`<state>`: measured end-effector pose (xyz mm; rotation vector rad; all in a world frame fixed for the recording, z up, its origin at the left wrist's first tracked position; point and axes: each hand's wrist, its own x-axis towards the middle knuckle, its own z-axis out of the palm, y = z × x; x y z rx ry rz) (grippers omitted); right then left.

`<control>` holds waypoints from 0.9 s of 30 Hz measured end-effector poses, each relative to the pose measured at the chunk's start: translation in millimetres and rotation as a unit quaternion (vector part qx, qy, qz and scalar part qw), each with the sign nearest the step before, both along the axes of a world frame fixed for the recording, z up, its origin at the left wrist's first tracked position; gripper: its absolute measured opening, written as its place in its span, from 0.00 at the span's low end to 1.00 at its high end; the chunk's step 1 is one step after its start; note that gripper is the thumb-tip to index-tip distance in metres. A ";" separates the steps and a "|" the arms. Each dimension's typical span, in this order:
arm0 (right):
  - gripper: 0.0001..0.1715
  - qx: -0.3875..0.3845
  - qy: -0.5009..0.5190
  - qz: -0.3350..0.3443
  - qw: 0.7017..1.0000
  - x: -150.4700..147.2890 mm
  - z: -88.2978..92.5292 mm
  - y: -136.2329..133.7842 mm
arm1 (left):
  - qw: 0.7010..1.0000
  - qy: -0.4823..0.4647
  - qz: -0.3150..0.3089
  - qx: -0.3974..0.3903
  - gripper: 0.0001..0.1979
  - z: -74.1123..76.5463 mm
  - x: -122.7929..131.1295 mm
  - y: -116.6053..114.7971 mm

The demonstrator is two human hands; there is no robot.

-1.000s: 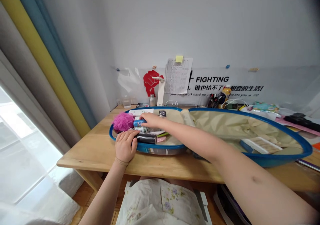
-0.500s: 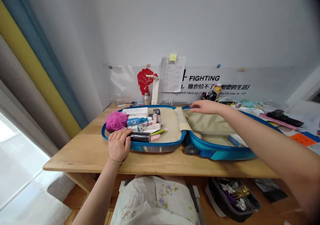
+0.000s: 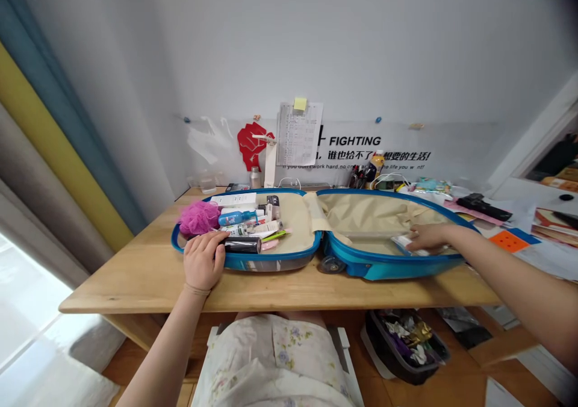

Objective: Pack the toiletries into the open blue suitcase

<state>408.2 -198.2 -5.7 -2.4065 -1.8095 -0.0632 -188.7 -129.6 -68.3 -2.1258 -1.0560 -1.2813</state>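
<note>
An open blue suitcase [image 3: 289,256] lies on the wooden table, both halves facing up. My left hand [image 3: 204,261] rests on the left half's near rim, fingers laid over it beside a black cylindrical bottle [image 3: 244,245]. Around that bottle lie a purple bath puff [image 3: 199,217], a blue pump bottle [image 3: 237,217], a white box [image 3: 235,200] and several tubes. Inside the right half, my right hand [image 3: 427,238] has its fingers closed on a white-and-blue packet [image 3: 401,244], which looks tilted; the hand hides part of it.
Behind the suitcase stand a white desk lamp [image 3: 270,163], a metal bottle [image 3: 254,176] and a pen holder [image 3: 359,177]. Papers and a black object [image 3: 484,207] lie at the right. A filled bin [image 3: 406,347] sits under the table.
My right hand has moved right and down from the suitcase's middle far edge to the white-and-blue packet, which has shifted under the fingers. My left hand stays on the rim. The view has turned slightly right.
</note>
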 end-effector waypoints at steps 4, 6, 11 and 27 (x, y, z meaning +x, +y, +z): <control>0.41 -0.079 0.006 -0.052 0.995 -30.9 25.6 14.9 | 1.000 -0.006 -0.004 -0.010 0.17 -0.6 -0.4 0.1; 0.49 -0.049 0.008 -0.015 0.999 -60.2 45.5 26.7 | 1.000 -0.008 -0.005 -0.011 0.17 -0.9 -0.5 0.3; 0.56 0.040 0.024 0.175 0.983 -170.4 83.4 65.4 | 1.000 -0.009 -0.002 -0.016 0.17 -1.0 -0.3 0.1; 0.34 -0.093 -0.072 0.399 0.910 -343.8 54.9 106.0 | 1.000 -0.012 -0.010 -0.008 0.16 -0.7 -0.6 0.2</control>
